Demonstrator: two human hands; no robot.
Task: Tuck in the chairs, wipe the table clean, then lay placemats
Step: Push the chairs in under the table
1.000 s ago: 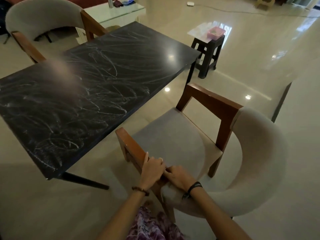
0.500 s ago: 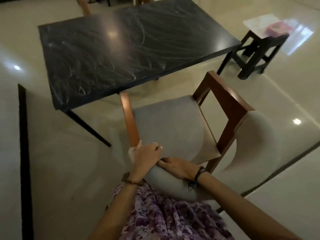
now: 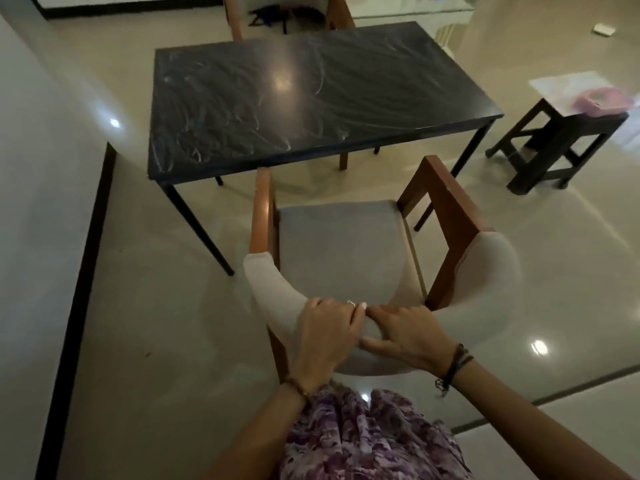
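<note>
Both hands grip the top of the backrest: left hand (image 3: 327, 336) curled over the padded rim, right hand (image 3: 407, 336) touching it, fingers over the same rim. Compared with a second ago, I see the chair (image 3: 346, 251) swung round: then it sat at an angle beside the surface (image 3: 311, 95), now its seat faces the near edge squarely, front legs just short of it. My judgement: alignment done, straight push remains. Chalky smears cover the dark top; wiping not started. Far chair (image 3: 239, 15) partly visible; stool (image 3: 557, 133) stands right.
</note>
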